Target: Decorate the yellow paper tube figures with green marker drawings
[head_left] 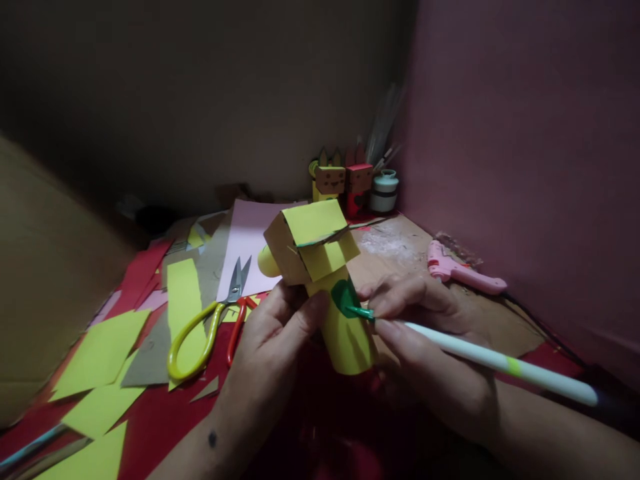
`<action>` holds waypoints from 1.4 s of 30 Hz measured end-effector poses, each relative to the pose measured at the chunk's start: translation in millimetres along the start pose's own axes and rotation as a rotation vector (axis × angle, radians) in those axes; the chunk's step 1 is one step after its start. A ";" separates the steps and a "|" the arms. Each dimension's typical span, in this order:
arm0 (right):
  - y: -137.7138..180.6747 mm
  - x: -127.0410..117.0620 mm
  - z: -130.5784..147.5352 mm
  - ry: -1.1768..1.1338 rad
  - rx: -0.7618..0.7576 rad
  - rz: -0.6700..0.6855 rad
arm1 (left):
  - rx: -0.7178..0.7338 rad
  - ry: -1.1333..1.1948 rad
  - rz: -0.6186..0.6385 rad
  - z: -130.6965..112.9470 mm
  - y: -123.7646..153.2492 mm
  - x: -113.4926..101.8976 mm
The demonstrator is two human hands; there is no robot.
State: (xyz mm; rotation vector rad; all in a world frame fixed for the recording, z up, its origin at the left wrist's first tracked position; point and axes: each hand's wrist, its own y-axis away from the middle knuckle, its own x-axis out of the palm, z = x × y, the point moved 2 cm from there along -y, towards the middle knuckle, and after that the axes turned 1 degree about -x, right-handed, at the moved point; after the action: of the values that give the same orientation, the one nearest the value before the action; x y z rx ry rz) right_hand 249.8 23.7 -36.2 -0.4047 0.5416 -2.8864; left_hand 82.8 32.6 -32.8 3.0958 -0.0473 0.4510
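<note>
My left hand (273,333) is closed around a yellow paper figure (325,287), a tube body with a boxy brown-and-yellow head. My right hand (425,340) grips a long white brush or pen (490,360) whose green tip touches a green patch (345,297) on the front of the figure's body. The fingers of both hands press against the tube from either side. The figure is held a little above the table, tilted away from me.
Yellow-handled scissors (210,320) lie left of my hands among yellow, red and grey paper scraps (100,353) and a pink sheet (250,247). A pink glue gun (463,270) lies at right. Small paper figures (343,180) and a jar (385,190) stand in the far corner.
</note>
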 end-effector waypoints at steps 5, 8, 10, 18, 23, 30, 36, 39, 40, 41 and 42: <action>-2.5 -7.5 -2.9 0.057 -0.129 -0.033 | -0.029 0.064 0.005 -1.8 -2.1 2.1; -5.0 -8.2 0.9 0.058 -0.117 -0.018 | -0.031 0.143 -0.003 -7.5 -3.6 4.2; -6.7 -8.2 5.9 0.075 -0.094 -0.021 | -0.033 0.196 0.002 -9.7 -6.1 4.1; -24.3 -6.1 26.7 0.145 -0.198 0.116 | -0.035 0.284 0.101 -12.1 -14.8 -5.2; -32.2 -2.2 25.4 0.122 -0.234 0.205 | -0.037 0.237 0.089 -12.4 -13.9 -12.7; -42.7 -4.7 19.7 0.176 -0.363 0.095 | 0.034 0.212 0.043 -9.3 -18.3 -20.2; -43.8 -12.8 -3.6 0.232 -0.415 0.083 | 0.032 0.179 -0.021 -18.1 -22.0 -24.4; -39.3 -14.6 -16.0 0.353 -0.449 0.136 | 0.058 0.227 0.009 -14.7 -23.8 -27.0; -37.7 -14.6 -18.8 0.393 -0.454 0.145 | 0.066 0.241 0.017 -12.9 -24.0 -27.3; -36.1 -14.4 -20.5 0.428 -0.458 0.152 | 0.067 0.256 0.024 -11.0 -24.0 -27.3; -34.6 -13.7 -21.3 0.460 -0.455 0.165 | 0.060 0.273 0.030 -9.1 -23.9 -27.0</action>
State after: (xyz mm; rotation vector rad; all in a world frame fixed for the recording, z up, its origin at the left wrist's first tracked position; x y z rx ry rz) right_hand 252.2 65.6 -45.4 0.2541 1.2471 -2.6727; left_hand 55.1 57.4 -32.0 3.0622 -0.0788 0.8858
